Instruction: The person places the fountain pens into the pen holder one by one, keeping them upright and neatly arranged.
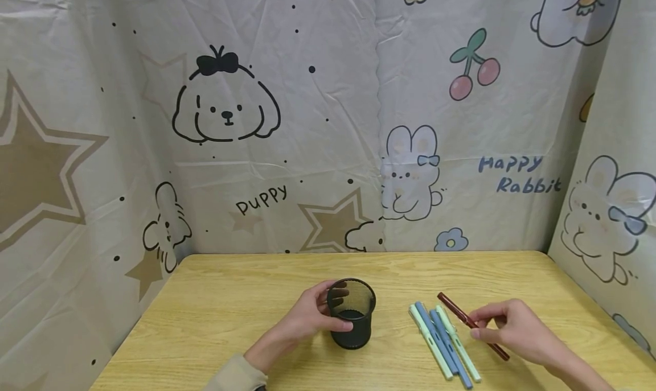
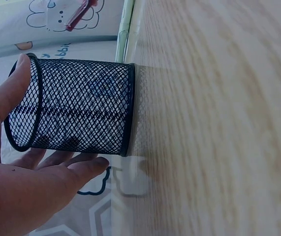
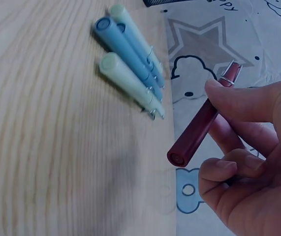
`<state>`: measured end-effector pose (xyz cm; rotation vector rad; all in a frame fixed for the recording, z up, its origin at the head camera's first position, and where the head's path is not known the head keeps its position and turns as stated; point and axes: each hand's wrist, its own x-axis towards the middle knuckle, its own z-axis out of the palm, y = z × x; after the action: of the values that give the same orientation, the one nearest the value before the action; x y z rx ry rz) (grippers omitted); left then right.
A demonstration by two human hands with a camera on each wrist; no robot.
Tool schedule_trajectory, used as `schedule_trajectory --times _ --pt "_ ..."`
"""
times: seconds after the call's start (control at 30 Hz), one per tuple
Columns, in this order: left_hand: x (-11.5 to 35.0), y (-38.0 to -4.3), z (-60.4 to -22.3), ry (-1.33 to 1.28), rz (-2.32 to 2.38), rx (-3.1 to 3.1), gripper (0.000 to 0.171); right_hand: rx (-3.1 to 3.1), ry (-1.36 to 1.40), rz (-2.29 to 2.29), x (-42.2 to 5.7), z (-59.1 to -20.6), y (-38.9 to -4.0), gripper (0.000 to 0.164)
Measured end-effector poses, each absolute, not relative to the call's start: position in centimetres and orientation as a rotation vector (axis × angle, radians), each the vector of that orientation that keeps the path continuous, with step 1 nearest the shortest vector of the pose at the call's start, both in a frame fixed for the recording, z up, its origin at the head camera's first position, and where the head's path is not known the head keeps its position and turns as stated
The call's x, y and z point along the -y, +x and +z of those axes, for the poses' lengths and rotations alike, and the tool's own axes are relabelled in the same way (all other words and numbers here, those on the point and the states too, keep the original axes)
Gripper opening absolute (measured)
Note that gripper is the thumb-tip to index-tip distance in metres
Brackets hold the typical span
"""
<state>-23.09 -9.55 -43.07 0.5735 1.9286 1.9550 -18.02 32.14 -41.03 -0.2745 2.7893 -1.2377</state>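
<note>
Pale cloth printed with puppies, stars, rabbits and cherries (image 1: 328,157) hangs behind and beside a light wood-grain bench (image 1: 230,300). On the bench a black mesh pen cup (image 1: 360,325) stands upright, mouth up. A person's left hand (image 1: 310,316) has its grip closed round the cup's side, thumb across the front and fingers behind; a beige sleeve (image 1: 238,374) covers that forearm. To the cup's right, four capped pens lie close together, slantwise: two light green pens (image 1: 430,341) on the outside, two blue pens (image 1: 451,345) between them. Just right of these, the right hand (image 1: 517,329) has its grip pinched on a dark red pen (image 1: 457,311), held tilted above the bench.
</note>
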Motion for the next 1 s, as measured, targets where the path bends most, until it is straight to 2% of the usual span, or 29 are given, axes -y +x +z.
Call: schedule_trajectory --times 1.0 --pt "9.7 -23.1 -43.4 0.592 1.953 -1.912 0.085 -2.781 -0.257 -1.478 -26.6 -39.0 -18.0 0.027"
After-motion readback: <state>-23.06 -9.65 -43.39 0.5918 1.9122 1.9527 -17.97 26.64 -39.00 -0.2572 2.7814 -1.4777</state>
